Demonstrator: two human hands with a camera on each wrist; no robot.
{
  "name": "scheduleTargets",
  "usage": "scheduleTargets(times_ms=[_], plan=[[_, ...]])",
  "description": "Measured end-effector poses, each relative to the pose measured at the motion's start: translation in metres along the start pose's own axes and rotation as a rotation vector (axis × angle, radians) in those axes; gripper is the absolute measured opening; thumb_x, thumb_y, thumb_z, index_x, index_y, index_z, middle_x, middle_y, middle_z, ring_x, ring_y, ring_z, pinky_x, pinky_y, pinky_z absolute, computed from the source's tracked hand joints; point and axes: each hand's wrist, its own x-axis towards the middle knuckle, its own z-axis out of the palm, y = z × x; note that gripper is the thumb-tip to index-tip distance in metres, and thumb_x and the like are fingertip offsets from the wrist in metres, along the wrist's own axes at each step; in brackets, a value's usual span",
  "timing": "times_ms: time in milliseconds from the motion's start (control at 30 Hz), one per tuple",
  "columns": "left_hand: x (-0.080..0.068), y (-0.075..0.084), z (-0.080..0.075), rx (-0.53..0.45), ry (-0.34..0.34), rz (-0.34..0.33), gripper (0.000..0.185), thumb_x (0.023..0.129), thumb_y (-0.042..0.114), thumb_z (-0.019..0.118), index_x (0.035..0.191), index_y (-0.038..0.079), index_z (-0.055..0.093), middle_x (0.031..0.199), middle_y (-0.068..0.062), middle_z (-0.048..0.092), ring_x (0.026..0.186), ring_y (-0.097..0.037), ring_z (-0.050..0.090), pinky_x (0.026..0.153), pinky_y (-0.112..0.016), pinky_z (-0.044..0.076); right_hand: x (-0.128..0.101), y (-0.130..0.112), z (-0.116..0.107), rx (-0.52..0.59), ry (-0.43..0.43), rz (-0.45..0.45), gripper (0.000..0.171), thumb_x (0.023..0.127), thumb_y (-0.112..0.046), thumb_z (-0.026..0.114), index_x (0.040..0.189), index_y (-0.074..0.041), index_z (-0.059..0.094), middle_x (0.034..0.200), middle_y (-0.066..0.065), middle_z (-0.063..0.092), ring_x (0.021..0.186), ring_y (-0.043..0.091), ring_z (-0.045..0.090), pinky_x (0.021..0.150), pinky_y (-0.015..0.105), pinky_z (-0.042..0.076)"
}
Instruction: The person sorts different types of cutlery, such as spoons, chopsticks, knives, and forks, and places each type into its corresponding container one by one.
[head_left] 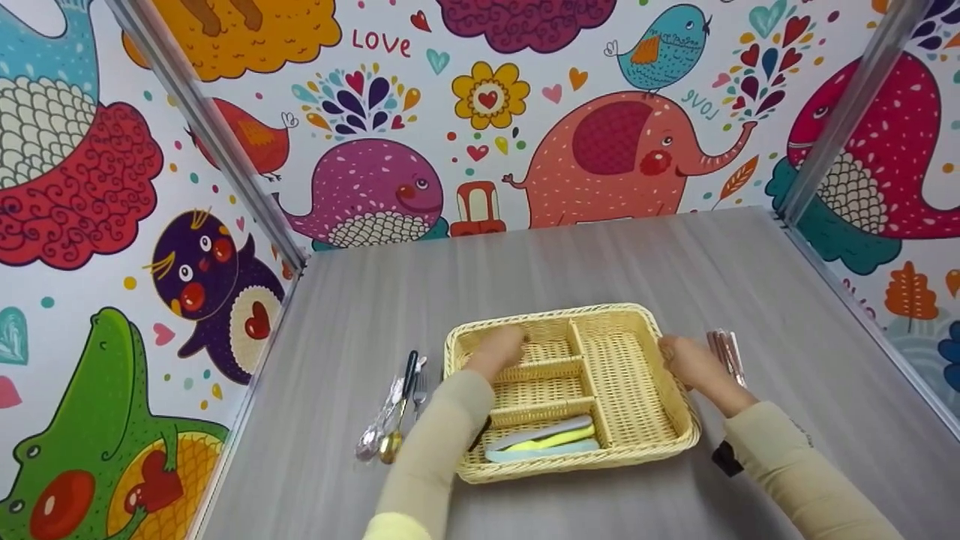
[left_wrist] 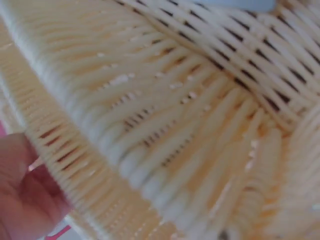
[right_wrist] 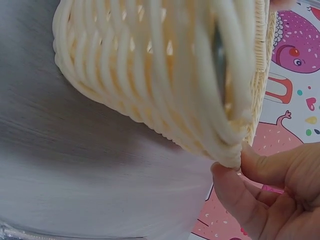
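Observation:
A pale wicker basket point(head_left: 630, 375) with divided compartments sits before me in the head view. My right hand point(head_left: 694, 367) pinches its right rim between thumb and fingers point(right_wrist: 227, 185), as the right wrist view shows close up. Over the far-left compartment, my left hand point(head_left: 502, 349) grips the wicker with curled fingers. In the left wrist view those fingers point(left_wrist: 45, 195) lie against a woven panel, partly hidden behind it. The near-left compartment holds long, slim plastic-looking pieces point(head_left: 547, 436) in grey, yellow and light blue.
Left of the basket lie several spoons point(head_left: 390, 442) and a fork point(head_left: 420, 390), one piece with a dark handle point(head_left: 409, 375). To the right, cutlery with pinkish-brown handles point(head_left: 726, 351) is partly covered by my right forearm. Printed panels point(head_left: 487, 135) border the grey table point(head_left: 525, 262).

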Motion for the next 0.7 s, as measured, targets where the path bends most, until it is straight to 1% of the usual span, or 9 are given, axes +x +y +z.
scheduleTargets(times_ms=[67, 133, 233, 300, 367, 433, 500, 567, 700], plan=[[-0.027, 0.015, -0.04, -0.139, 0.017, 0.002, 0.029, 0.088, 0.005, 0.053, 0.114, 0.011, 0.063, 0.113, -0.008, 0.063, 0.106, -0.024, 0.057, 0.087, -0.037, 0.046, -0.001, 0.0, 0.0, -0.001, 0.005, -0.008, 0.011, 0.076, 0.011, 0.051, 0.078, 0.0, 0.051, 0.06, 0.007, 0.049, 0.047, 0.014, 0.047, 0.041, 0.026, 0.038], [-0.048, 0.014, -0.068, -0.234, 0.131, 0.045, 0.03, 0.09, 0.006, 0.051, 0.119, 0.007, 0.058, 0.115, -0.012, 0.06, 0.108, -0.026, 0.056, 0.089, -0.038, 0.045, -0.003, 0.0, -0.002, 0.0, 0.018, -0.012, 0.011, 0.076, 0.011, 0.051, 0.077, 0.0, 0.05, 0.061, 0.006, 0.049, 0.047, 0.014, 0.047, 0.041, 0.027, 0.037], [-0.079, -0.006, -0.097, -0.287, 0.316, 0.069, 0.03, 0.089, 0.005, 0.052, 0.118, 0.003, 0.057, 0.111, -0.015, 0.06, 0.103, -0.027, 0.056, 0.087, -0.039, 0.046, -0.006, 0.001, -0.004, -0.007, 0.04, -0.022, 0.013, 0.075, 0.012, 0.051, 0.074, -0.001, 0.049, 0.06, 0.006, 0.048, 0.046, 0.014, 0.047, 0.042, 0.027, 0.037], [-0.099, -0.027, -0.106, -0.275, 0.422, 0.02, 0.03, 0.088, 0.004, 0.052, 0.117, 0.002, 0.058, 0.108, -0.014, 0.062, 0.1, -0.027, 0.058, 0.085, -0.038, 0.047, -0.007, 0.002, -0.006, -0.018, 0.047, -0.031, 0.011, 0.074, 0.012, 0.052, 0.075, 0.002, 0.05, 0.06, 0.008, 0.05, 0.047, 0.014, 0.047, 0.042, 0.027, 0.037], [-0.119, -0.05, -0.108, -0.26, 0.491, -0.059, 0.03, 0.085, 0.003, 0.054, 0.114, 0.002, 0.06, 0.104, -0.014, 0.063, 0.097, -0.028, 0.059, 0.082, -0.04, 0.048, -0.008, 0.003, -0.006, -0.034, 0.051, -0.046, 0.01, 0.074, 0.012, 0.053, 0.076, 0.002, 0.05, 0.06, 0.009, 0.051, 0.047, 0.015, 0.047, 0.042, 0.027, 0.037], [-0.138, -0.072, -0.102, -0.251, 0.506, -0.15, 0.03, 0.082, 0.002, 0.054, 0.111, 0.001, 0.062, 0.099, -0.013, 0.064, 0.093, -0.028, 0.06, 0.078, -0.041, 0.048, -0.009, 0.004, -0.006, -0.049, 0.052, -0.05, 0.01, 0.074, 0.012, 0.053, 0.078, 0.002, 0.052, 0.059, 0.009, 0.051, 0.047, 0.015, 0.046, 0.043, 0.027, 0.036], [-0.154, -0.09, -0.091, -0.245, 0.497, -0.228, 0.029, 0.08, 0.002, 0.054, 0.107, 0.001, 0.063, 0.094, -0.013, 0.064, 0.087, -0.028, 0.061, 0.075, -0.042, 0.048, -0.009, 0.005, -0.006, -0.059, 0.056, -0.057, 0.01, 0.075, 0.011, 0.053, 0.079, 0.002, 0.053, 0.058, 0.008, 0.05, 0.047, 0.015, 0.046, 0.043, 0.026, 0.036], [-0.168, -0.105, -0.076, -0.24, 0.474, -0.278, 0.028, 0.078, 0.001, 0.054, 0.104, -0.001, 0.064, 0.087, -0.012, 0.063, 0.079, -0.027, 0.06, 0.07, -0.041, 0.048, -0.009, 0.005, -0.005, -0.062, 0.057, -0.055, 0.012, 0.074, 0.011, 0.052, 0.076, -0.001, 0.051, 0.056, 0.005, 0.048, 0.048, 0.015, 0.045, 0.042, 0.026, 0.035], [-0.188, -0.125, -0.047, -0.236, 0.378, -0.365, 0.026, 0.077, 0.001, 0.055, 0.101, -0.004, 0.063, 0.08, -0.012, 0.062, 0.071, -0.025, 0.058, 0.064, -0.04, 0.047, -0.009, 0.005, -0.004, -0.062, 0.048, -0.048, 0.015, 0.075, 0.011, 0.053, 0.073, -0.003, 0.048, 0.057, 0.004, 0.046, 0.048, 0.015, 0.045, 0.043, 0.027, 0.036]])
